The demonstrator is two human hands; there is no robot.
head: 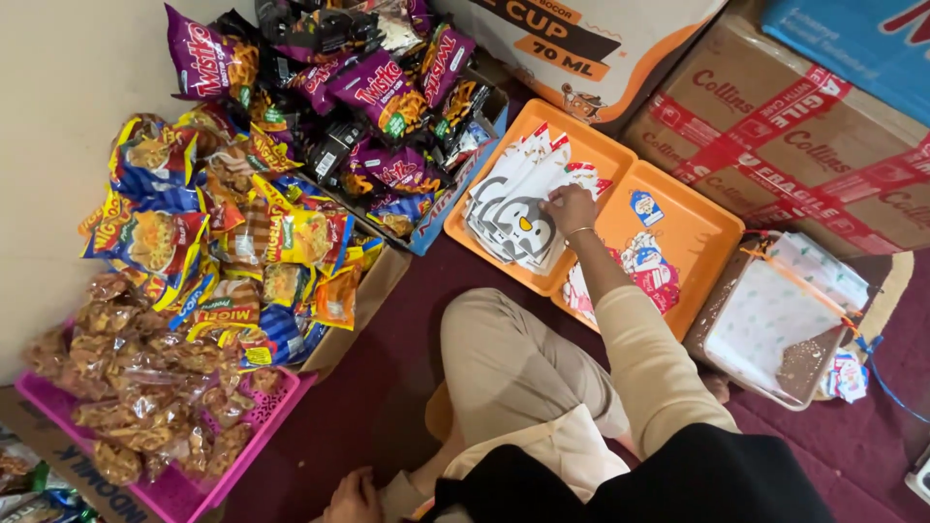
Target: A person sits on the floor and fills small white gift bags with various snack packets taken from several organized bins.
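Pinching the top penguin-print sheet [518, 225], our right hand [570, 208] works the stack in the near orange tray [581, 145] — several sheets remain there. Our left hand [354, 499] rests low by the knee, grip unclear — a few printed pieces [651, 260] lie in the neighbouring tray [702, 228].

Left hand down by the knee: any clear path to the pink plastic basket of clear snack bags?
Probably yes. The left hand rests on the maroon floor near the pink plastic basket; only bare floor lies between them. The right hand is on the penguin-print bags.
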